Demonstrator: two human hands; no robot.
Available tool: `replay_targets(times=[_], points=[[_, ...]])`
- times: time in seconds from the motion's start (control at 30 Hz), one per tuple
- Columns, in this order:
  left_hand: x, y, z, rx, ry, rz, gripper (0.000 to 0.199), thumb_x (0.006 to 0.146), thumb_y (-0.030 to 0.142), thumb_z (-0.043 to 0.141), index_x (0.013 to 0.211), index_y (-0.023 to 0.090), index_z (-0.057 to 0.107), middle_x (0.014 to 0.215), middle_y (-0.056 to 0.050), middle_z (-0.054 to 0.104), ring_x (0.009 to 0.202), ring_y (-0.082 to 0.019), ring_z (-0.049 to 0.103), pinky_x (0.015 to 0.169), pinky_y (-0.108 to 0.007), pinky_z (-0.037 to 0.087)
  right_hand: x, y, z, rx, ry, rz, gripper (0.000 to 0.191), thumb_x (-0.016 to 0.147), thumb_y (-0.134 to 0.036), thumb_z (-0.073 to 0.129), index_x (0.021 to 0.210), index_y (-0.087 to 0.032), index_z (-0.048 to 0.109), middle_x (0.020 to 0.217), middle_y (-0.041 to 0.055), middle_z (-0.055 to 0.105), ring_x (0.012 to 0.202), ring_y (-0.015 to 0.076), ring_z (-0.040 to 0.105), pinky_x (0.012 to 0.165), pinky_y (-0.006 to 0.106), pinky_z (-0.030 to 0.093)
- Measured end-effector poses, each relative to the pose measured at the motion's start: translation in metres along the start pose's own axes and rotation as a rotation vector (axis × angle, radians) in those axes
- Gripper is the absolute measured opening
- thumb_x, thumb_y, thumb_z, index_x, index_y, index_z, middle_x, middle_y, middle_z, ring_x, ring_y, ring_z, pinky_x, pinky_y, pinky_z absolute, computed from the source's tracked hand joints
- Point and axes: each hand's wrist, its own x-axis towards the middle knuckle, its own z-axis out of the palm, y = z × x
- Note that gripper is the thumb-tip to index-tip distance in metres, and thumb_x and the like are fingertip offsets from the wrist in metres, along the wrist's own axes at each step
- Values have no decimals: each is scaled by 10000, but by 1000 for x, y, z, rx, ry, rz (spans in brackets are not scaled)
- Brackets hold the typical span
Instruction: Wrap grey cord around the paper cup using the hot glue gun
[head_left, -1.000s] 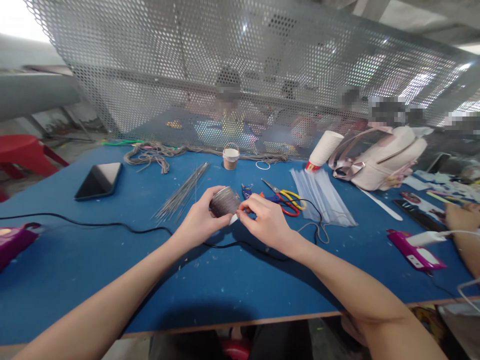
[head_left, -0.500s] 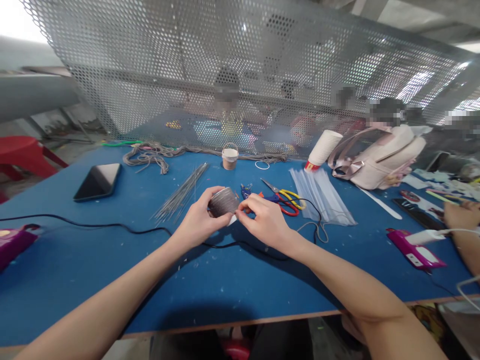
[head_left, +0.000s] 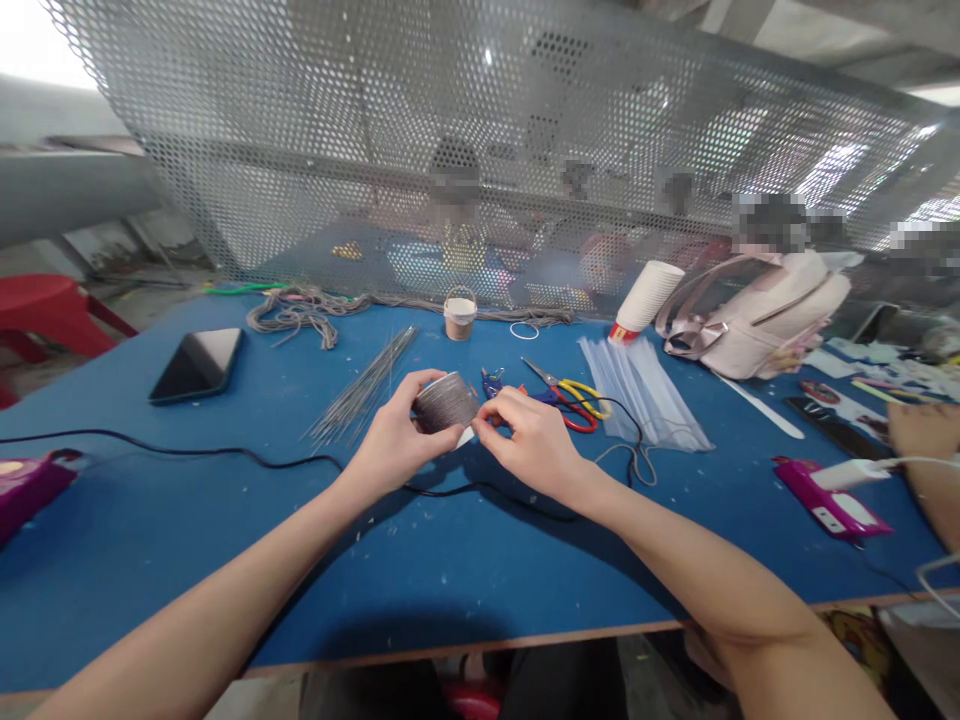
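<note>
In front of me, tilted above the blue table, is a paper cup point(head_left: 448, 403) wound round with grey cord; a strip of its white wall shows at the lower right. My left hand point(head_left: 401, 430) wraps round the cup, thumb below and fingers over the top. The fingers of my right hand point(head_left: 517, 430) are pinched together at the cup's right edge, on the grey cord, whose exact end is hidden. Just beyond that hand lie a blue glue gun point(head_left: 495, 384) and scissors with yellow handles point(head_left: 581, 392), beside a red-handled tool point(head_left: 577, 418).
Thin grey rods point(head_left: 367, 385) lie left of the cup, near a dark tablet point(head_left: 196, 365). Behind stand a small lidded bucket point(head_left: 460, 318) and stacked paper cups point(head_left: 649, 298). Clear plastic sleeves point(head_left: 649, 395), a backpack point(head_left: 772, 315) and a purple power strip point(head_left: 829, 500) are right. A black cable point(head_left: 247, 455) crosses the table.
The cord-wound cup has turned and shifted very slightly to the left in my left hand. My right hand stays pinched at its edge.
</note>
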Motion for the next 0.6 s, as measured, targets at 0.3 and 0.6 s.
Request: replay_targets(times=[0.3, 0.6], points=[[0, 3, -1, 21, 3, 18, 468, 662, 296, 658, 1106, 209, 536, 936, -7, 626, 783, -156, 599, 636, -262, 483, 1, 2, 1, 26, 9, 33, 157, 887, -202, 555, 745, -188, 619, 737, 18, 642, 674, 144, 596, 650, 257, 414], [1, 2, -1, 18, -8, 13, 484, 663, 305, 672, 1118, 208, 536, 917, 3, 620, 770, -157, 599, 615, -253, 475, 3, 2, 0, 88, -30, 100, 120, 856, -175, 585, 743, -191, 621, 754, 20, 646, 694, 151, 595, 641, 259, 408]])
